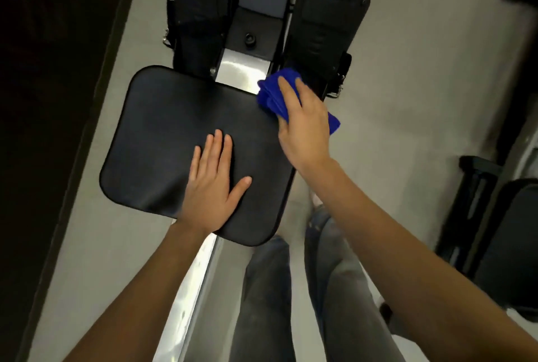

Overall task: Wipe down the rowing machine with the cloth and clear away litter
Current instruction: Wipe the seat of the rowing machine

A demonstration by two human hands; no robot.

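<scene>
Blue cloth (273, 93) under right hand (302, 128) at seat (163, 128) edge

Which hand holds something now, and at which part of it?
The right hand presses the bunched blue cloth from above, over its middle, at the black padded seat edge. The left hand lies flat, holding nothing.

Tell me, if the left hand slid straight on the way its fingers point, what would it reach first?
The left hand lies flat on the black seat, fingers aimed at its far edge. Sliding on, it would likely cross bare seat, then meet the shiny rail just past that edge, though depth there is hard to judge.
</scene>
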